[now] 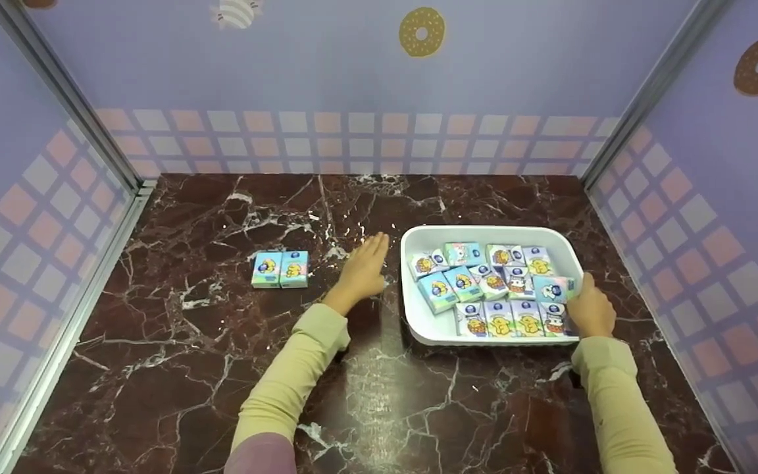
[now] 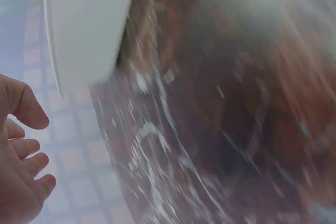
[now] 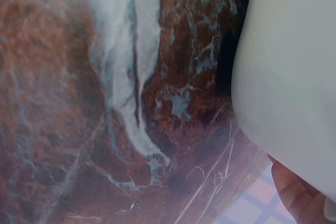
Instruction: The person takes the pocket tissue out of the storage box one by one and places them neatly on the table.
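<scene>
A white plastic basin (image 1: 428, 326) stands on the right half of the table. Inside it lie several small packs (image 1: 441, 293) printed with cartoon animals, which look like pocket tissues; some are in rows, others tilted or overlapping. My right hand (image 1: 593, 306) grips the basin's right rim; part of its fingers is hidden behind the wall in the right wrist view. Just left of the basin, my left hand (image 1: 360, 273) is held apart from it, fingers extended and nothing in them. Two more packs (image 1: 280, 270) lie side by side on the table, to the left of that hand.
The table (image 1: 155, 368) is dark red, marble-patterned and glossy. Patterned panels enclose it at the back (image 1: 326, 72) and on both sides, with metal strips (image 1: 66, 85) at the corners.
</scene>
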`<state>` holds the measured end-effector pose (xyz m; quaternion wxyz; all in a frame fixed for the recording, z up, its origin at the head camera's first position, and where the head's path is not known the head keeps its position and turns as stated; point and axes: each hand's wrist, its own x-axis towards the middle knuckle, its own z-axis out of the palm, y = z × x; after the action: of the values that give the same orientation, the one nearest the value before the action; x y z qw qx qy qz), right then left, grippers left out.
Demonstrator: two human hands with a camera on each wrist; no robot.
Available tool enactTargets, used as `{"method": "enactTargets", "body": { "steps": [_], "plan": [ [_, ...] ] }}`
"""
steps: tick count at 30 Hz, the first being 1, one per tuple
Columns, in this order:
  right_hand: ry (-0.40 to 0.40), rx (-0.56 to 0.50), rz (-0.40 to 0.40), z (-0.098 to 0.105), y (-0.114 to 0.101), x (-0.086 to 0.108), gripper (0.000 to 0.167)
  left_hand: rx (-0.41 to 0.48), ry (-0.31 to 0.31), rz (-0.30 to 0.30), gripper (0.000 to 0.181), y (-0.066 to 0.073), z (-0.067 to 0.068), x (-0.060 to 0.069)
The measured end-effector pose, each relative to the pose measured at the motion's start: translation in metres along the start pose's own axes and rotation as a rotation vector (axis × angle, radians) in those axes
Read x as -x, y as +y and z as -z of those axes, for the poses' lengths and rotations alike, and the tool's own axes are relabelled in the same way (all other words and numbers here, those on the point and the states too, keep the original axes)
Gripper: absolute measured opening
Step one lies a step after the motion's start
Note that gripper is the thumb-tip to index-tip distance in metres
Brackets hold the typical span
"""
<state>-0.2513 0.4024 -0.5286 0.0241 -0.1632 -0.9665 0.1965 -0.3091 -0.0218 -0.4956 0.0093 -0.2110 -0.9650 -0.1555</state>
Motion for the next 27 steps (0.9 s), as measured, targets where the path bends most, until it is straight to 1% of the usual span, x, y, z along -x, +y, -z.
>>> {"method": "enactTargets", "body": {
  "steps": [3,6,9,14,18,21,24,27],
  "plan": [
    [-0.002,0.002,-0.002,0.001,-0.001,0.000,0.050,0.004,0.019,-0.048,0.074,0.017,-0.002,-0.002],
    [-0.003,0.003,-0.001,0.001,-0.001,0.000,0.048,-0.017,0.024,-0.085,0.069,0.032,-0.005,-0.005],
    [0.001,0.005,0.003,0.000,0.000,-0.001,0.047,-0.061,0.009,-0.093,0.066,0.046,-0.010,-0.007],
    [0.008,0.005,0.002,-0.001,0.001,-0.001,0.047,-0.148,-0.049,-0.049,0.065,0.067,-0.019,-0.010],
    [0.007,0.008,0.010,0.000,0.000,0.000,0.048,-0.227,-0.119,-0.008,0.069,0.079,-0.027,-0.013],
    [0.007,0.014,0.021,0.000,0.000,0.001,0.049,-0.275,-0.168,0.015,0.069,0.083,-0.034,-0.016],
    [0.007,0.014,0.027,0.000,0.000,0.001,0.049,-0.274,-0.210,0.036,0.066,0.085,-0.040,-0.017],
    [0.007,0.014,0.023,0.001,0.000,0.000,0.048,-0.284,-0.232,0.050,0.064,0.086,-0.046,-0.017]
  ]
}}
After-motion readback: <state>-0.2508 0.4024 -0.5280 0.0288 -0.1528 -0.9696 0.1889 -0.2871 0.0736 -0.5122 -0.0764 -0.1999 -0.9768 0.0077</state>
